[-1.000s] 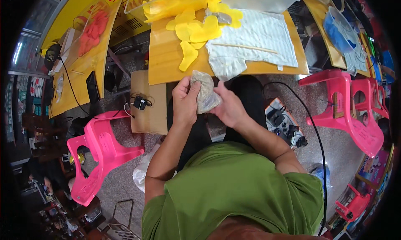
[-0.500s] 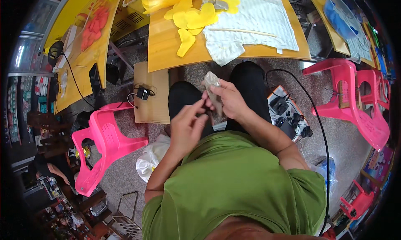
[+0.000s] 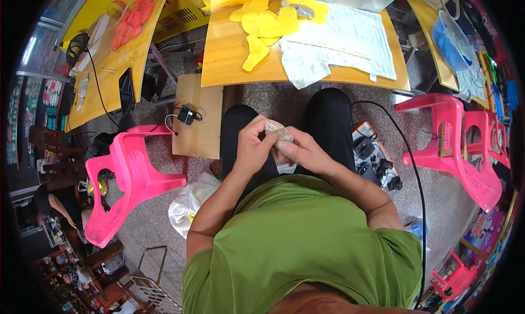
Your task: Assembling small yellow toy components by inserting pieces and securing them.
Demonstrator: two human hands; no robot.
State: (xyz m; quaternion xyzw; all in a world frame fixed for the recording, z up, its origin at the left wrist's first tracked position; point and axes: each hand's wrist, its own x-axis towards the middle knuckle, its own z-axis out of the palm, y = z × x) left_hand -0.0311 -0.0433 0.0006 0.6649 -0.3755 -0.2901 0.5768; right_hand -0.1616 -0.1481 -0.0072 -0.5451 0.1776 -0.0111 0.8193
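Above my lap, a small greyish-beige piece (image 3: 278,131), soft and crumpled like cloth, is held between my two hands. My left hand (image 3: 254,149) pinches its left upper edge. From the other side, my right hand (image 3: 305,150) has its fingers closed round the lower right of the piece. Its lower part is hidden by the fingers, and I cannot tell exactly what it is. On the wooden table (image 3: 235,76) in front of me lie flat yellow cut pieces (image 3: 257,21) and a white cloth (image 3: 350,38) with a thin stick (image 3: 328,49) on it.
Pink plastic chairs stand at my left (image 3: 134,174) and right (image 3: 451,150). A cardboard sheet (image 3: 197,133) bears a black adapter (image 3: 187,115). Right of my legs is a board with black devices (image 3: 377,155), and a black cable (image 3: 410,155) hangs nearby. A white bag (image 3: 186,204) sits at my left.
My left hand has come up and right to grip the greyish-beige piece, from being beside it. The piece has gone from upright and long to bunched between both hands. The view has shifted slightly.
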